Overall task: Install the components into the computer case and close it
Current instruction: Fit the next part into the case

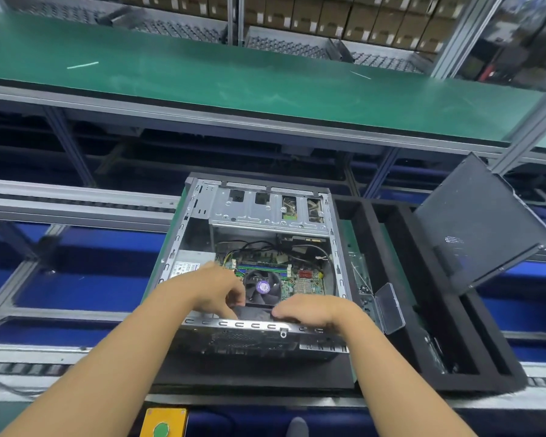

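**A:** Got the computer case (196, 244) lying open on its side, CPU fan (262, 288) facing up. Holding a dark flat part (254, 312) just nearside of that fan, right above the case rim (252, 325). Left hand (215, 291) curled round its left end, right hand (309, 310) curled over its right end. Can't tell what the part actually is, too dark. Anything to worry about?

**B:** Plenty, tbh. Could snag the black cables (316, 248) looping just beyond the fan if pushed in at a tilt. Could also crunch down onto the fan blades or scrape the motherboard (297, 288) right of the fan, with so little room there. Probably needs lowering level, both ends together. Worth watching the fingertips too, tucked between part and thin metal rim.

**A:** And closing up?

**B:** Not done yet. Side panel (476, 228) leaning well off to the right of the fan, lower edge down in the black foam tray (368, 222). Might slide or topple if bumped by an elbow. Same for the clear plastic piece (390, 307), standing right of the fan, just outside the case.
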